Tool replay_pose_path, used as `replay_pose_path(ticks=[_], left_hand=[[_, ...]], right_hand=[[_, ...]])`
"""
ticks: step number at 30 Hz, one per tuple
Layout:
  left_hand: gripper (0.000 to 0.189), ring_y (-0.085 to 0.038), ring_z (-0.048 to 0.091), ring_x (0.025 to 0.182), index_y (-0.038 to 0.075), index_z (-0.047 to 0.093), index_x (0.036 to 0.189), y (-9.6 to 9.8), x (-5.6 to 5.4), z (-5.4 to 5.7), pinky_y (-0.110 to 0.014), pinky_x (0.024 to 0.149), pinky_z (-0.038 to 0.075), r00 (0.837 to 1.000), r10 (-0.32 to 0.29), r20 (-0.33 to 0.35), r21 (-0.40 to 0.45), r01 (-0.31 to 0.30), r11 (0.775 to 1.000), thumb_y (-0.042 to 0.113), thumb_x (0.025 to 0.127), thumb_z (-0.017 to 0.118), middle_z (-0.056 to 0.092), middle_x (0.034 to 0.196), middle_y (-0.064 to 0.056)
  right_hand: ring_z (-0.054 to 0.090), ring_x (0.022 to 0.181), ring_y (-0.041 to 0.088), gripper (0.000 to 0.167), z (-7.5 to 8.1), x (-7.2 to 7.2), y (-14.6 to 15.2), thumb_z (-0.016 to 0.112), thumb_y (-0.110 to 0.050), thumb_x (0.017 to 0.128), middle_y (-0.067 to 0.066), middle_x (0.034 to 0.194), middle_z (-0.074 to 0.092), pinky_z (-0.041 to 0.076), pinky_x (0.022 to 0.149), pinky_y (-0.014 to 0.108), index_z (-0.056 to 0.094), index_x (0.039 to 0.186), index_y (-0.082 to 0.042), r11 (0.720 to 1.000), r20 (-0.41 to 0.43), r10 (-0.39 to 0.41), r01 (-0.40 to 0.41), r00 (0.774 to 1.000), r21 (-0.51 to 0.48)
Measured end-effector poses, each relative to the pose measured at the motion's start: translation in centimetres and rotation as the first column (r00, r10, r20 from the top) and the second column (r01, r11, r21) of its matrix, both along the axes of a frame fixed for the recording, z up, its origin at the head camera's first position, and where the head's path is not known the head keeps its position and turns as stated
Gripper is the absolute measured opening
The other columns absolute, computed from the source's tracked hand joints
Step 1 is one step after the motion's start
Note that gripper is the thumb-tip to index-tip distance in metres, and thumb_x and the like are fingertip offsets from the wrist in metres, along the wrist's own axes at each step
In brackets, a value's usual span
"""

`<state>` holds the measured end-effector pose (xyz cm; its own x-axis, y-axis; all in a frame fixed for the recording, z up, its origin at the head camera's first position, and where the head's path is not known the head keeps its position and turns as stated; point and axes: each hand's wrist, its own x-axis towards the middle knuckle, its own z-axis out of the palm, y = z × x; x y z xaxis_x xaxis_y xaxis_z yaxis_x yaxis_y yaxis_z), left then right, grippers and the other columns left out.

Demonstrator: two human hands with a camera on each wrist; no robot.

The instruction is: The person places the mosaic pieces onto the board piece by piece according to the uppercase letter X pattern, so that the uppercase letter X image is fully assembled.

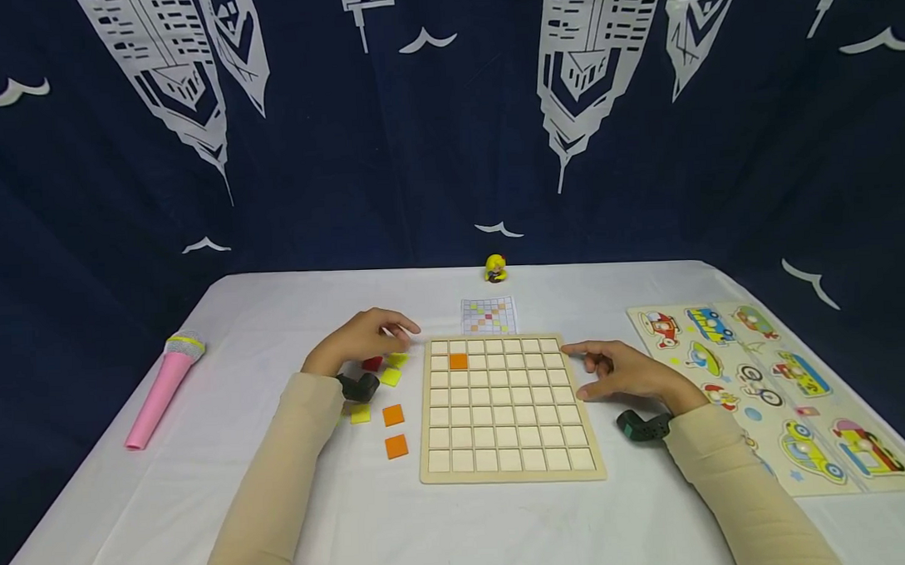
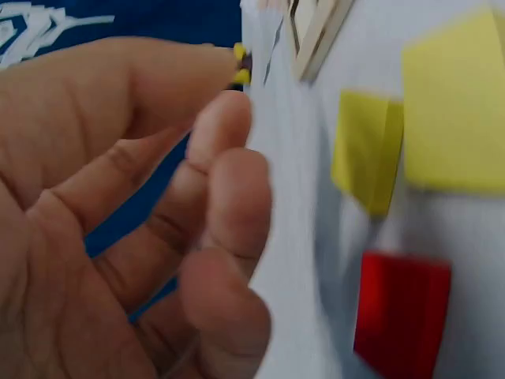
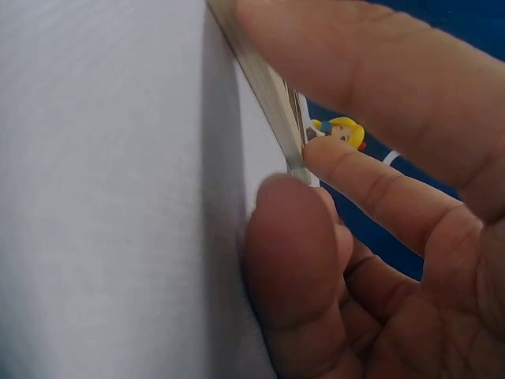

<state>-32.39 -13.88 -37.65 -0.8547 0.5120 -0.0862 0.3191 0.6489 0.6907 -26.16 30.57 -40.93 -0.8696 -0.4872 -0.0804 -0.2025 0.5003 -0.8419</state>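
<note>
A pale wooden grid board (image 1: 513,477) lies in the middle of the table, with one orange square tile (image 1: 459,362) in a cell near its upper left. My left hand (image 1: 360,335) hovers beyond the board's left edge, its fingers loosely bent with nothing seen between them. Below it lie a red tile (image 2: 402,312) and yellow tiles (image 2: 371,150). Two loose orange tiles (image 1: 395,447) sit nearer the front. At the board's right edge, my right hand (image 1: 629,371) touches the rim (image 3: 276,110) with thumb and extended index finger.
Behind the board is a coloured grid card (image 1: 488,316), and a small yellow-haired figurine (image 1: 495,269) stands at the table's far edge. A pink toy microphone (image 1: 160,392) lies at left. Picture puzzle boards (image 1: 771,396) with vehicles cover the right side, under the right forearm.
</note>
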Motion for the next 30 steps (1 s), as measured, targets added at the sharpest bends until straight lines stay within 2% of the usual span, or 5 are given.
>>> replay_pose_path(ticks=[7,11,17,23,30], left_hand=[[0.043,-0.021,0.06,0.092,0.003,0.076,0.129,-1.3,-0.1,-0.4,-0.035,0.089,0.049,0.998,0.051,0.041,-0.019,-0.05,0.999,-0.003,0.088,0.068,0.072,0.111,-0.007],[0.043,-0.021,0.056,0.095,0.003,0.078,0.126,-1.5,-0.1,-0.6,-0.035,0.087,0.048,0.996,0.078,0.047,-0.066,-0.075,0.995,-0.005,0.085,0.07,0.069,0.106,-0.006],[0.042,-0.025,0.056,0.107,0.005,0.079,0.124,-1.4,0.3,-0.7,-0.04,0.099,0.048,0.991,0.12,0.058,-0.124,-0.112,0.986,-0.004,0.084,0.073,0.069,0.115,-0.009],[0.036,-0.027,0.056,0.109,0.007,0.08,0.121,-1.1,0.5,-0.5,-0.041,0.098,0.05,0.986,0.148,0.073,-0.141,-0.137,0.981,-0.003,0.087,0.076,0.068,0.118,-0.011],[0.031,-0.028,0.057,0.109,0.005,0.078,0.122,-1.5,0.4,-0.6,-0.042,0.098,0.051,0.987,0.142,0.073,-0.132,-0.131,0.983,0.007,0.091,0.083,0.068,0.119,-0.013]], right_hand=[[0.04,0.072,0.014,0.076,0.0,0.2,0.0,0.087,0.0,0.088,0.008,0.1,0.05,0.036,0.065,0.027,0.047,0.151,0.017,1.0,-0.002,0.002,-0.002,1.0,-0.005],[0.04,0.073,0.014,0.076,0.0,0.2,-0.1,0.087,-0.001,0.088,0.008,0.1,0.05,0.036,0.066,0.026,0.048,0.15,0.017,1.0,-0.001,0.002,-0.002,1.0,-0.004],[0.04,0.073,0.014,0.076,0.0,0.2,-0.2,0.087,-0.001,0.088,0.008,0.1,0.049,0.036,0.066,0.026,0.048,0.15,0.017,1.0,-0.005,0.007,-0.008,1.0,-0.006],[0.042,0.074,0.015,0.076,-0.2,0.0,0.0,0.088,-0.005,0.088,0.009,0.1,0.051,0.038,0.067,0.027,0.049,0.151,0.015,1.0,0.001,-0.008,0.008,1.0,0.016],[0.042,0.074,0.014,0.077,-0.3,-0.2,0.2,0.088,-0.005,0.088,0.01,0.1,0.051,0.038,0.068,0.027,0.049,0.151,0.015,1.0,-0.002,0.002,-0.002,1.0,0.013]])
